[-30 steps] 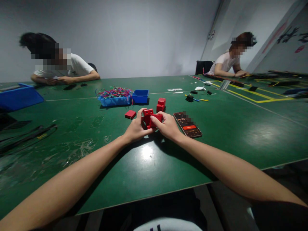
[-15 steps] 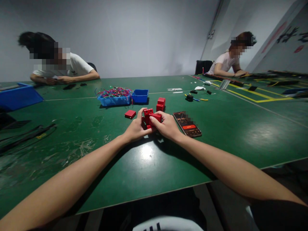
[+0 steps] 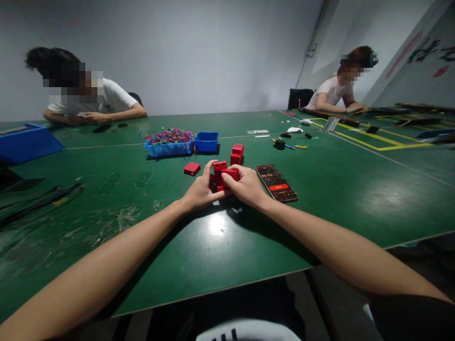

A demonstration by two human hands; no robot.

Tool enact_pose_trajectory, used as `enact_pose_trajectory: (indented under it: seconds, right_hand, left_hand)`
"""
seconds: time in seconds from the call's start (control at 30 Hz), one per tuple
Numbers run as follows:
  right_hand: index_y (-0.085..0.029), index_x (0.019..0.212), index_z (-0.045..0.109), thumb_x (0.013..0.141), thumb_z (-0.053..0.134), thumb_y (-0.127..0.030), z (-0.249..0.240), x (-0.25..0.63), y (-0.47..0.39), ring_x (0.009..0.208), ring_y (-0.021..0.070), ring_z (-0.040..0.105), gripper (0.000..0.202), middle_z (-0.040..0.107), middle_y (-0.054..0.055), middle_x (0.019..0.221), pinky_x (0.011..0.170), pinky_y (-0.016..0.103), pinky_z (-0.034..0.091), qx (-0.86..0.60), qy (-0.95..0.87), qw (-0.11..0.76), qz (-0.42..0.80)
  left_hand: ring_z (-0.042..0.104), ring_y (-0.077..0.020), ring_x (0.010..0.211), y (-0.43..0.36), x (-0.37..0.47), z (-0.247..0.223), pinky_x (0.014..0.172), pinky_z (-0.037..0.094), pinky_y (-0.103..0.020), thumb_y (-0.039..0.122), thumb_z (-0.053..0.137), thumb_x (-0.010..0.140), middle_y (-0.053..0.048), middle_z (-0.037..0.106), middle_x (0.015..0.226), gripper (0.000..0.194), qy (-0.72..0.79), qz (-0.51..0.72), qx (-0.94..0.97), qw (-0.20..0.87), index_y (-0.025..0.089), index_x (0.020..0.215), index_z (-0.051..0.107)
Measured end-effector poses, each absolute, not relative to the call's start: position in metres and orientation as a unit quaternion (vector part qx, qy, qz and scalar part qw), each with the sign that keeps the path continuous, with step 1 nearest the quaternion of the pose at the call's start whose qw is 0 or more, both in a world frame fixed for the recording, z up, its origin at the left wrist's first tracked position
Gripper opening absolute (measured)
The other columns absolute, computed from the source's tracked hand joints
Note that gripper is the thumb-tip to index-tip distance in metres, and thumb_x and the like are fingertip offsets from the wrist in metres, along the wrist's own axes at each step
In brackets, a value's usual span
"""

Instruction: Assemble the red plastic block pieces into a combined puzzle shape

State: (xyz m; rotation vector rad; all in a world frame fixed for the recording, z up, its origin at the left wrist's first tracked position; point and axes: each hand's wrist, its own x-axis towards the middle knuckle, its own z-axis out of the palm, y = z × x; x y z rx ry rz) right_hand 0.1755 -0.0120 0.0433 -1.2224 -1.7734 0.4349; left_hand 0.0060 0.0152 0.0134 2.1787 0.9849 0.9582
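My left hand [image 3: 202, 189] is closed around a red block with two dark round holes [image 3: 220, 166], thumb below it and fingers along its left side. A smaller red block [image 3: 231, 176] is pinched in my right hand [image 3: 249, 184] and pressed against the front of the holed one. Where the two blocks meet is partly covered by my fingers. Just beyond my hands a red stepped block [image 3: 237, 154] stands on the table. To the left lies a flat red square piece [image 3: 192, 168].
A phone with a timer [image 3: 276, 183] lies right of my hands. Behind are a blue tray of coloured wires [image 3: 170, 149] and a small blue bin [image 3: 207, 143]. Pliers [image 3: 289, 146] lie farther right. Two people [image 3: 117, 99] sit across the green table [image 3: 220, 265].
The holed red block appears slightly more upright in my left hand. Otherwise both hands keep nearly the same place and grip.
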Motion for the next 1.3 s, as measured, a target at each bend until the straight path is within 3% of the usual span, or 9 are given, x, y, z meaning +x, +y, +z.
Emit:
enact_pose_trajectory:
  seconds: [0.53, 0.8, 1.03, 1.3]
  right_hand:
    - [-0.014, 0.081, 0.069, 0.082, 0.057, -0.032, 0.044, 0.178, -0.009, 0.066, 0.0157, 0.06, 0.021, 0.069, 0.005, 0.074, 0.063, 0.026, 0.042, -0.496, -0.724, 0.438, 0.193]
    - [-0.013, 0.083, 0.069, 0.08, 0.059, -0.034, 0.039, 0.18, -0.007, 0.065, 0.0158, 0.059, 0.023, 0.068, 0.005, 0.073, 0.063, 0.026, 0.041, -0.476, -0.748, 0.429, 0.175]
    - [-0.013, 0.086, 0.07, 0.076, 0.057, -0.025, 0.037, 0.178, -0.008, 0.066, 0.0149, 0.06, 0.02, 0.069, 0.003, 0.075, 0.065, 0.025, 0.044, -0.47, -0.734, 0.437, 0.224]
    - [-0.015, 0.092, 0.067, 0.075, 0.062, -0.032, 0.024, 0.177, 0.004, 0.076, 0.0183, 0.066, 0.024, 0.072, 0.006, 0.084, 0.07, 0.029, 0.051, -0.464, -0.639, 0.505, 0.349]
  left_hand:
    - [0.066, -0.0181, 0.067, 0.015, 0.006, 0.014, 0.061, 0.051, -0.027, 0.036, 0.071, 0.074, -0.004, 0.067, 0.087, 0.088, 0.367, 0.353, 0.817, 0.273, 0.018, 0.142, 0.019]
    - [0.067, -0.02, 0.074, 0.021, 0.005, 0.009, 0.066, 0.052, -0.028, 0.041, 0.07, 0.074, -0.007, 0.066, 0.093, 0.09, 0.352, 0.348, 0.825, 0.273, 0.017, 0.142, 0.016]
    - [0.064, -0.017, 0.066, 0.02, 0.006, 0.011, 0.063, 0.05, -0.027, 0.039, 0.069, 0.074, -0.003, 0.065, 0.083, 0.088, 0.369, 0.344, 0.819, 0.274, 0.016, 0.142, 0.018]
    - [0.065, -0.0178, 0.073, 0.017, 0.009, 0.014, 0.066, 0.052, -0.027, 0.039, 0.074, 0.07, -0.005, 0.066, 0.093, 0.089, 0.372, 0.366, 0.788, 0.325, 0.019, 0.14, 0.024]
